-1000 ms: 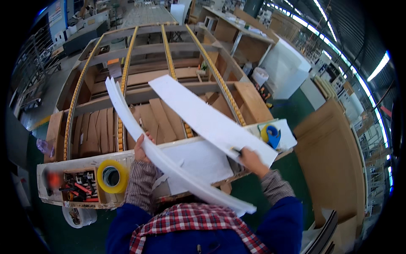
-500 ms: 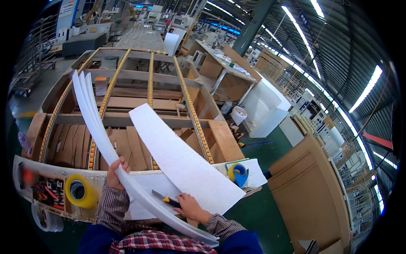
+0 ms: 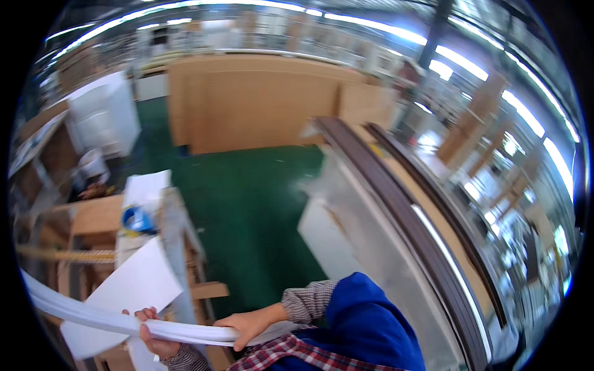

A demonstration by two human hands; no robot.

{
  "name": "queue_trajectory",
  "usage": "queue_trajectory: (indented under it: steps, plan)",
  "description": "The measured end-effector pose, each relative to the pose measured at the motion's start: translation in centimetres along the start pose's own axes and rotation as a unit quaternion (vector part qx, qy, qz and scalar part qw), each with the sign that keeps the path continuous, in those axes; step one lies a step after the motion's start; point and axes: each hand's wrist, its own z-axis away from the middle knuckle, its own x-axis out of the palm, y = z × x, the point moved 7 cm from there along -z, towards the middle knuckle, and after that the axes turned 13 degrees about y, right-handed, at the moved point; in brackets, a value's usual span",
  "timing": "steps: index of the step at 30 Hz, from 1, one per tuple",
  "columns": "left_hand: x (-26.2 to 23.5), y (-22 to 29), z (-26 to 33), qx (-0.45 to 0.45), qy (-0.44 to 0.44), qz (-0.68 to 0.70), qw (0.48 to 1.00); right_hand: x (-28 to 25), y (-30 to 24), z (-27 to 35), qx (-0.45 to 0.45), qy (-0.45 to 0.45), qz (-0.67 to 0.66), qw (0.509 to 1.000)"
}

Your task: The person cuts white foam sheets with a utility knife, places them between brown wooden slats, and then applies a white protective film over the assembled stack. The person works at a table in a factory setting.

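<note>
A bundle of long, curved white foam strips runs low across the view from the left edge to my body. My left hand is wrapped round the bundle, its fingers blurred a little by motion. My right hand grips the same bundle nearer to my body, thumb on top. Behind and partly below the strips lies a broad white foam sheet on the bench. Beyond that sheet a blue tape dispenser rests on white paper. No knife shows in the head view now.
Large brown cardboard sheets stand across the green floor. On my right, a stack with long dark brown boards reaches close to my arm. A wooden piece juts from the bench. A white bucket stands at the far left.
The view has swung to the right, away from the roller frame. My right hand has left the utility knife and taken hold of the foam strips, which my left hand still holds.
</note>
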Motion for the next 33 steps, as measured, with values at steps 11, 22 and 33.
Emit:
queue_trajectory:
  steps: [11, 22, 33]
  plan:
    - [15.5, -21.1, 15.1, -0.289, -0.233, -0.047, 0.927, -12.0, 3.7, 23.3, 0.026, 0.392, 0.166, 0.905]
    - [26.8, -42.3, 30.6, -0.533, -0.234, -0.043, 0.812, -24.2, 4.8, 47.0, 0.227, 0.623, 0.267, 0.699]
    - [33.8, -58.8, 29.2, -0.53, -0.196, -0.177, 0.806, -33.0, 6.6, 52.0, 0.309, 0.656, 0.287, 0.626]
